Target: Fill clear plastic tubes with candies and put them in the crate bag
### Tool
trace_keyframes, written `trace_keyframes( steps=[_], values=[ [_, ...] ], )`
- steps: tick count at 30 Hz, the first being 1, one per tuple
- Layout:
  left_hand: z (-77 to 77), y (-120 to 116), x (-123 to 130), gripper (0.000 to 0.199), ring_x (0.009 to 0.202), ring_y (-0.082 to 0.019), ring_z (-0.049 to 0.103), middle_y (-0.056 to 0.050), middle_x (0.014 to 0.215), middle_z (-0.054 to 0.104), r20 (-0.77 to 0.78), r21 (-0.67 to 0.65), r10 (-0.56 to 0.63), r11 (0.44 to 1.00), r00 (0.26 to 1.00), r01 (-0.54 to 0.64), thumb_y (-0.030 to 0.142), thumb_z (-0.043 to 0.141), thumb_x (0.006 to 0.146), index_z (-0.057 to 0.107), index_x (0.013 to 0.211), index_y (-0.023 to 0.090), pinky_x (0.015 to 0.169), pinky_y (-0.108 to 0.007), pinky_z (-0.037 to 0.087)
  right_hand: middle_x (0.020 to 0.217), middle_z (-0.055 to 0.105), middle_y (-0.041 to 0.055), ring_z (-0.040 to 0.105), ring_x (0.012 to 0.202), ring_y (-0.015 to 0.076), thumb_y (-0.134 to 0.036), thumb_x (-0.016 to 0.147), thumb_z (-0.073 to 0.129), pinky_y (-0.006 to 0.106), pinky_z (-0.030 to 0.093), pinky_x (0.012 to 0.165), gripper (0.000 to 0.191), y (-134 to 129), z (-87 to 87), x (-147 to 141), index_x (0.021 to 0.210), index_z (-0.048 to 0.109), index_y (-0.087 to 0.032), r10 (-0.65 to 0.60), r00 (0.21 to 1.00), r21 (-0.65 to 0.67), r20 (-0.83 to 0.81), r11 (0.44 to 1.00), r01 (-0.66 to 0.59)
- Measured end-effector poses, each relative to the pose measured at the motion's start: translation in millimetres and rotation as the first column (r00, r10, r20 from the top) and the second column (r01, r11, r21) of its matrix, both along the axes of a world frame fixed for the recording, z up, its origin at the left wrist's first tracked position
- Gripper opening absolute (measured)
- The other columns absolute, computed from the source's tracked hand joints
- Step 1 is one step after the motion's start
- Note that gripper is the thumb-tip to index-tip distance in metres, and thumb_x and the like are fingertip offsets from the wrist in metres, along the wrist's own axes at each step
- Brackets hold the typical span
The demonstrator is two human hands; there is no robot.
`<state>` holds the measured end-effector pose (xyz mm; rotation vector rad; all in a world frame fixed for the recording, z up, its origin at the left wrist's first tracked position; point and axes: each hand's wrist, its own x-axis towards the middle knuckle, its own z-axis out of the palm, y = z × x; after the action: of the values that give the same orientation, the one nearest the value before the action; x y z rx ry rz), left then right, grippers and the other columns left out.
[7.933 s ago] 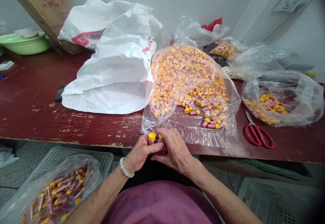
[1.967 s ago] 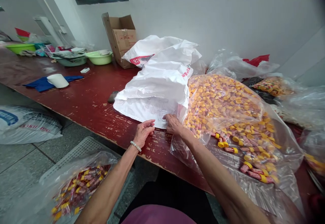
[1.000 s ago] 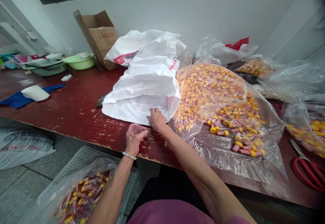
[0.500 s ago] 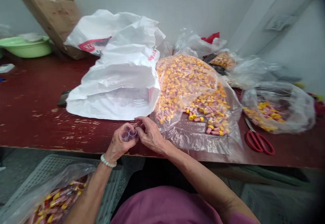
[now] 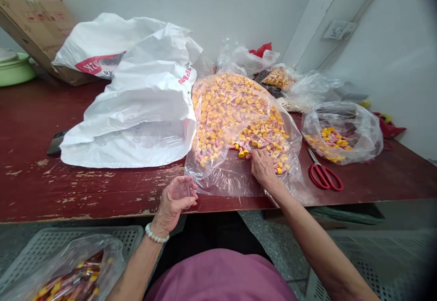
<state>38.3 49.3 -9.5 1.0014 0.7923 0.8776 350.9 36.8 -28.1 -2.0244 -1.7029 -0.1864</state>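
Observation:
On the left, just over the table's front edge, my left hand [image 5: 175,198] is curled around clear plastic tubes [image 5: 182,191]; how many is hard to make out. A beaded bracelet [image 5: 156,233] circles that wrist. Over at the mouth of a big clear plastic bag [image 5: 225,185], my right hand [image 5: 262,166] has its fingers bent down among small yellow-capped tubes [image 5: 243,153] with pink, patterned bodies. Its fingertips close at the pile's front edge, partly hidden by the hand. Left of that pile, a white woven sack [image 5: 150,78] lies open towards me, with more clear tubes inside.
Red-handled scissors [image 5: 325,176] lie right of the big bag. Beyond them sits a smaller clear bag [image 5: 367,132] of yellow-capped pieces. A cardboard box [image 5: 44,23] and green basin [image 5: 15,71] stand back left. Below the table, a crate [image 5: 51,237] bears another filled bag.
My right hand has left the tubes held by my left hand and moved right to the yellow-capped pile. My left hand keeps its tubes, now tilted. The view has shifted right.

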Motion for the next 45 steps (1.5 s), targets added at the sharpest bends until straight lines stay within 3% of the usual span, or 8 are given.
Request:
trace_keyframes(
  steps=[4, 8, 12, 18, 27, 34, 39, 45],
  values=[
    [1.1, -6.6, 10.5, 0.046, 0.069, -0.012, 0.057, -0.004, 0.093, 0.064, -0.083, 0.001, -0.037, 0.999, 0.996, 0.037, 0.014, 0.074, 0.062, 0.053, 0.103, 0.018, 0.056, -0.023, 0.050, 0.084, 0.060, 0.0143, 0.052, 0.085, 0.0258, -0.009, 0.084, 0.040, 0.039, 0.040, 0.080, 0.021, 3.3, -3.3, 10.1, 0.085, 0.060, -0.014, 0.007, 1.000, -0.013, -0.018, 1.000, -0.007],
    [1.8, -9.8, 19.5, 0.042, 0.076, -0.013, 0.060, -0.004, 0.090, 0.065, -0.148, 0.043, -0.046, 0.998, 0.988, 0.052, 0.013, 0.073, 0.061, 0.053, 0.098, 0.017, 0.060, -0.021, 0.049, 0.093, 0.061, 0.0107, 0.055, 0.090, 0.0212, -0.018, 0.091, 0.041, 0.034, 0.044, 0.081, 0.018, -18.9, 21.2, -25.7, 0.097, 0.058, -0.016, 0.152, 0.981, 0.019, -0.119, 0.988, -0.151],
    [4.5, -13.1, 27.8, 0.039, 0.090, -0.016, 0.061, -0.003, 0.089, 0.064, -0.171, 0.125, -0.115, 0.983, 0.978, 0.138, 0.007, 0.068, 0.061, 0.053, 0.095, 0.017, 0.077, -0.024, 0.048, 0.099, 0.056, 0.0066, 0.055, 0.093, 0.0156, -0.021, 0.093, 0.044, 0.029, 0.047, 0.081, 0.019, -45.5, 52.9, -81.1, 0.107, 0.057, -0.021, 0.494, 0.788, 0.177, -0.367, 0.869, -0.462],
    [9.7, -17.5, 31.6, 0.037, 0.079, -0.013, 0.059, -0.002, 0.088, 0.062, -0.313, 0.290, -0.138, 0.928, 0.940, 0.233, 0.003, 0.062, 0.061, 0.054, 0.094, 0.016, 0.072, -0.024, 0.047, 0.103, 0.056, 0.0082, 0.055, 0.096, 0.0171, -0.018, 0.093, 0.041, 0.033, 0.048, 0.083, 0.028, -57.9, 69.5, -106.9, 0.118, 0.054, -0.022, 0.610, 0.697, 0.087, -0.376, 0.773, -0.629],
    [10.8, -24.2, 39.0, 0.037, 0.073, -0.012, 0.058, -0.002, 0.085, 0.060, -0.363, 0.330, -0.186, 0.891, 0.913, 0.312, 0.002, 0.057, 0.059, 0.054, 0.094, 0.015, 0.061, -0.021, 0.044, 0.086, 0.059, 0.0027, 0.057, 0.072, 0.0131, -0.036, 0.094, 0.040, 0.028, 0.048, 0.068, 0.025, -27.6, 47.5, -111.1, 0.102, 0.057, -0.021, 0.270, 0.574, 0.229, -0.773, 0.963, -0.144],
    [11.1, -33.4, 50.8, 0.031, 0.065, -0.009, 0.054, 0.001, 0.073, 0.059, -0.306, 0.251, -0.220, 0.920, 0.926, 0.301, 0.003, 0.058, 0.058, 0.053, 0.087, 0.014, 0.056, -0.019, 0.042, 0.091, 0.059, 0.0038, 0.055, 0.083, 0.0146, -0.030, 0.093, 0.043, 0.028, 0.046, 0.074, 0.018, -13.9, 33.9, -111.0, 0.099, 0.059, -0.021, 0.395, 0.778, 0.360, -0.490, 0.904, -0.232],
    [-2.8, -19.4, 34.5, 0.044, 0.059, -0.010, 0.053, -0.003, 0.083, 0.064, -0.152, 0.000, -0.153, 0.988, 0.977, 0.154, 0.012, 0.066, 0.059, 0.049, 0.100, 0.016, 0.038, -0.016, 0.037, 0.091, 0.060, 0.0111, 0.053, 0.086, 0.0245, -0.025, 0.087, 0.051, 0.037, 0.042, 0.075, 0.017, -23.4, 23.6, -37.6, 0.098, 0.063, -0.018, 0.031, 0.999, 0.005, -0.017, 1.000, -0.031],
    [-5.4, -18.7, 35.3, 0.047, 0.055, -0.008, 0.050, -0.002, 0.082, 0.065, -0.065, -0.048, -0.130, 0.991, 0.989, 0.127, 0.013, 0.070, 0.058, 0.050, 0.101, 0.016, 0.035, -0.014, 0.037, 0.092, 0.061, 0.0131, 0.053, 0.086, 0.0267, -0.024, 0.090, 0.046, 0.038, 0.041, 0.075, 0.023, -27.9, -2.7, -6.9, 0.103, 0.063, -0.017, 0.081, 0.991, -0.151, 0.107, 0.986, -0.064]
  ],
)
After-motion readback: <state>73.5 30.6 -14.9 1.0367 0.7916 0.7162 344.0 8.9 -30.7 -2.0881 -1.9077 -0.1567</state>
